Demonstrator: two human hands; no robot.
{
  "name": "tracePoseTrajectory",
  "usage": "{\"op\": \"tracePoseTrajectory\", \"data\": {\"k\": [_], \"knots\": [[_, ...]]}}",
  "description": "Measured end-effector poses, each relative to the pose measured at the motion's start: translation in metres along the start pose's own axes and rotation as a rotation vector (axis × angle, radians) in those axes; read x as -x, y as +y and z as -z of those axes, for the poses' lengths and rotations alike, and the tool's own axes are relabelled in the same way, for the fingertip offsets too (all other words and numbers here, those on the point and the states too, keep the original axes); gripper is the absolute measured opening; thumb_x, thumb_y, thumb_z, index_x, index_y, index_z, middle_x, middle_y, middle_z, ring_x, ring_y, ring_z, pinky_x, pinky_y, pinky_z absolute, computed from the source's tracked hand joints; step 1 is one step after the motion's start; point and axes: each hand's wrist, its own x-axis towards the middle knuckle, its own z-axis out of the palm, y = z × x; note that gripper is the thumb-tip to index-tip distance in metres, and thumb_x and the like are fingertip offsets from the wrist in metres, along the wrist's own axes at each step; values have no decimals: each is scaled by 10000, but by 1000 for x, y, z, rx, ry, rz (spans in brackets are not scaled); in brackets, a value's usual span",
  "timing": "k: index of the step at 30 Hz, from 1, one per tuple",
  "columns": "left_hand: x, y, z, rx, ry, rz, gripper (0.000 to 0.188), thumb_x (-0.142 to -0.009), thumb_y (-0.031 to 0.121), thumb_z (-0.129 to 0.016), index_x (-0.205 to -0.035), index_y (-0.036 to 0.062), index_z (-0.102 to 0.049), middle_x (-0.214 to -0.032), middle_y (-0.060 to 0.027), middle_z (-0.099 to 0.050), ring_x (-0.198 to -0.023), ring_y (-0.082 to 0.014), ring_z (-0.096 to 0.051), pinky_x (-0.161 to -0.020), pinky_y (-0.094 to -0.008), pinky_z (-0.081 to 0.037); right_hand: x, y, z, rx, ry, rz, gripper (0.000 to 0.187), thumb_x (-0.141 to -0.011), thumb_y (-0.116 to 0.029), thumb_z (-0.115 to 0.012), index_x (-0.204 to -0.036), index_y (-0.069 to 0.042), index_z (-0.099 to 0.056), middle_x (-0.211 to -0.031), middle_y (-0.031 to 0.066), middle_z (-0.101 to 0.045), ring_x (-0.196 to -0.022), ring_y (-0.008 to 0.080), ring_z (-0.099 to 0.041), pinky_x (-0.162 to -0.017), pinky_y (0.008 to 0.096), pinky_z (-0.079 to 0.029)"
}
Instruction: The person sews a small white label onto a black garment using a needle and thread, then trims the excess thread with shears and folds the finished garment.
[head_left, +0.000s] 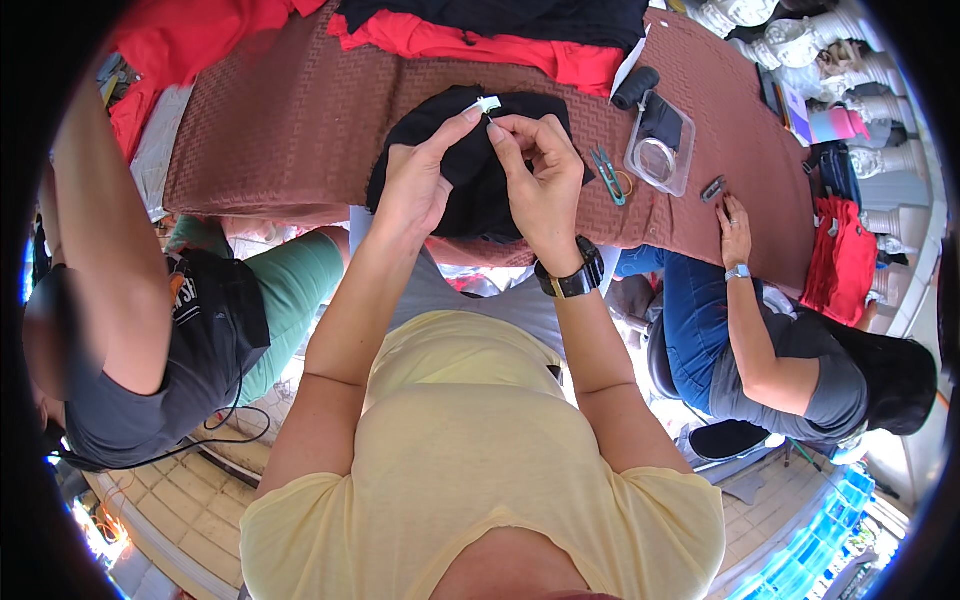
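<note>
A black garment (403,150) lies bunched on the table's near edge, under both my hands. My left hand (415,185) is closed, its thumb and finger pinching the garment's cloth beside a small white label (488,103) that stands out from it. Close to the right of it, my right hand (540,180) is closed too, thumb and fingertips pressed together just below the label. Whatever is between those fingertips is too small to make out. Teal thread snips (608,175) lie on the table just right of my right hand.
A clear plastic box (686,150) with a round ring and black item, a dark spool (636,88) and a small metal tool (713,188) lie rightward on the brown tablecloth (290,130). Red cloth (480,50) is heaped behind. Co-workers sit left (200,350) and right (770,350).
</note>
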Motion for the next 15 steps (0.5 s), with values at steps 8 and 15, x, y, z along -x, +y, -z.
{"op": "tracePoseTrajectory", "data": {"k": [8, 15], "knots": [[-2, 2, -2, 8, -16, -8, 312, -883, 118, -772, -1154, -23, -704, -1146, -80, -705, -1119, -136, -628, -1010, -305, -458, -3, 5, -3, -13, 15, 5, 98, -890, -43, -731, -982, -12, -734, -764, 32, -546, -651, 92, -545, -599, 254, -440], [-8, 0, -2, -8, 10, 0, 318, -875, 127, -782, -1142, -28, -708, -1145, -80, -706, -1126, -129, -621, -1016, -304, -437, -7, 3, 0, -8, 16, -2, 96, -886, -39, -732, -980, -16, -735, -759, 30, -544, -652, 90, -543, -601, 253, -439]]}}
